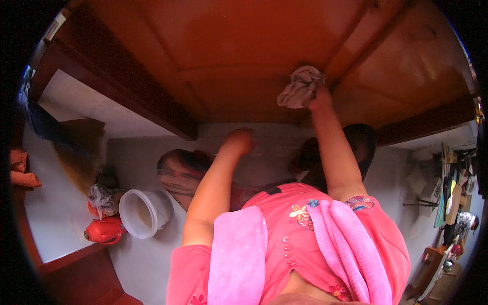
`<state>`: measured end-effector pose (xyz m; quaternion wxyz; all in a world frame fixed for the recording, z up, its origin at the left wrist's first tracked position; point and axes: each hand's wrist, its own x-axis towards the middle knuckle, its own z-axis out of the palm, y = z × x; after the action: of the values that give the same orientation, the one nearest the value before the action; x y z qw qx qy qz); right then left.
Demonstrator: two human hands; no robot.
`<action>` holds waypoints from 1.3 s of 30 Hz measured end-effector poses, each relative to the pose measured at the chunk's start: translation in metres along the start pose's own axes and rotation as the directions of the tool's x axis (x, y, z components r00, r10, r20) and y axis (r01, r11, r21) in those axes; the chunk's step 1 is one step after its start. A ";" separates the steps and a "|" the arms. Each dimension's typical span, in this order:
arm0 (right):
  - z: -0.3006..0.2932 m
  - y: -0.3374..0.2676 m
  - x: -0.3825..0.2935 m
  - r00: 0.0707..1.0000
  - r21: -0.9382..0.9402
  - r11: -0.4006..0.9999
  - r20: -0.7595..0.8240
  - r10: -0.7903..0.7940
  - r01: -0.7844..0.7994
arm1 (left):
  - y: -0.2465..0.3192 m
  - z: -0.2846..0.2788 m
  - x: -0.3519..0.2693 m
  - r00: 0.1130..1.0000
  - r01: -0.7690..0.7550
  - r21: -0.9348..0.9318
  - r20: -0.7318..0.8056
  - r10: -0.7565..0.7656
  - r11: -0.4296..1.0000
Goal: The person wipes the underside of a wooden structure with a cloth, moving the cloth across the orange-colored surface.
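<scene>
My right hand [321,98] grips a crumpled pale cloth [300,88] and holds it against a reddish-brown, glossy wooden panel [244,42] with moulded lines. The cloth lies close to a groove that runs up to the right. My left hand [241,142] is lower and to the left, in front of the panel's lower edge, apart from the cloth. Its fingers look curled but are dim and blurred, and nothing shows in them. A pink towel [238,251] hangs over my shoulders, on a pink shirt [289,236].
At the left stand a translucent plastic bucket [139,213], a red plastic jug [103,230] and a clear plastic bag [101,200]. A dark wooden beam [126,84] borders the panel's left side. At the far right are cluttered goods [451,190] and another person [463,225].
</scene>
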<state>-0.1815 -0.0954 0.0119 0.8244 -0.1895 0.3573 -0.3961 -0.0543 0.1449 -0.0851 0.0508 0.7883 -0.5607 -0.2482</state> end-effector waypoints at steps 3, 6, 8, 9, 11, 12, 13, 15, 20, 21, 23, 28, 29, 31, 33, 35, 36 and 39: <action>-0.005 0.002 0.008 0.997 -0.023 0.999 0.061 -0.045 0.046 | 0.010 -0.008 -0.002 0.999 -0.016 0.032 0.035 0.015 0.999; 0.009 0.017 0.003 0.999 -0.082 0.996 0.011 -0.030 0.031 | 0.006 -0.005 -0.003 1.000 -0.017 0.023 0.007 0.017 1.000; 0.029 0.034 -0.012 1.000 -0.098 0.995 0.023 -0.004 0.006 | 0.004 -0.004 -0.008 0.999 -0.021 0.017 -0.024 0.022 1.000; 0.040 0.042 -0.019 1.000 -0.110 0.994 0.024 0.012 -0.009 | 0.006 -0.004 -0.008 0.998 -0.039 0.015 -0.050 0.039 0.999; 0.061 0.060 -0.027 0.997 -0.134 0.990 0.049 0.055 -0.048 | 0.018 -0.016 -0.011 1.000 -0.001 0.019 -0.019 0.001 1.000; 0.070 0.071 -0.029 0.993 -0.152 0.985 0.072 0.094 -0.082 | 0.021 -0.020 -0.012 0.999 0.032 0.030 0.012 -0.033 0.999; 0.081 0.084 -0.031 0.991 -0.159 0.983 0.081 0.104 -0.090 | 0.015 -0.014 -0.011 0.999 0.046 0.026 0.006 -0.046 0.999; 0.102 0.111 -0.033 0.980 -0.196 0.971 0.114 0.160 -0.136 | -0.002 0.004 -0.007 0.999 -0.013 0.012 -0.047 0.013 1.000; 0.131 0.163 -0.019 0.947 -0.201 0.960 0.216 0.237 -0.194 | 0.018 -0.027 -0.014 0.997 0.058 -0.029 0.061 -0.056 0.998; 0.149 0.172 -0.032 0.949 -0.211 0.951 0.170 0.264 -0.227 | 0.018 -0.032 -0.016 0.987 0.095 -0.072 0.137 -0.085 0.993; 0.174 0.188 -0.044 0.939 -0.269 0.928 0.157 0.305 -0.257 | 0.023 -0.035 -0.015 0.981 0.149 -0.138 0.147 -0.128 0.979; 0.198 0.241 -0.035 0.890 -0.546 0.785 0.146 0.433 -0.292 | 0.015 -0.025 -0.024 0.995 0.086 -0.443 -0.009 -0.100 0.893; 0.203 0.255 -0.031 0.900 -0.490 0.823 0.156 0.406 -0.286 | 0.016 -0.025 -0.025 0.992 0.073 -0.549 -0.048 -0.118 0.833; 0.206 0.269 -0.010 0.917 -0.424 0.864 0.160 0.365 -0.270 | 0.021 -0.029 -0.022 0.989 0.043 -0.643 -0.083 -0.125 0.765; 0.203 0.267 0.013 0.939 -0.506 0.826 0.081 0.335 -0.250 | 0.031 -0.034 -0.015 0.995 0.052 -0.898 0.009 -0.099 0.437; 0.207 0.276 -0.017 0.902 -0.473 0.838 0.177 0.393 -0.272 | 0.007 -0.004 -0.012 0.988 0.054 -0.929 -0.002 -0.151 0.365; 0.204 0.272 -0.021 0.877 -0.426 0.862 0.256 0.406 -0.275 | 0.003 -0.001 -0.010 0.988 0.047 -0.942 -0.005 -0.156 0.332; 0.173 0.240 0.003 0.801 -0.464 0.857 0.413 0.433 -0.225 | 0.014 -0.027 -0.011 0.996 0.080 -0.312 0.073 -0.060 0.947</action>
<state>0.0714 0.0544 -0.0159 0.8902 -0.3806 0.2293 -0.1003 -0.0571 0.1443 -0.0529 0.1493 0.7815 -0.4871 -0.3602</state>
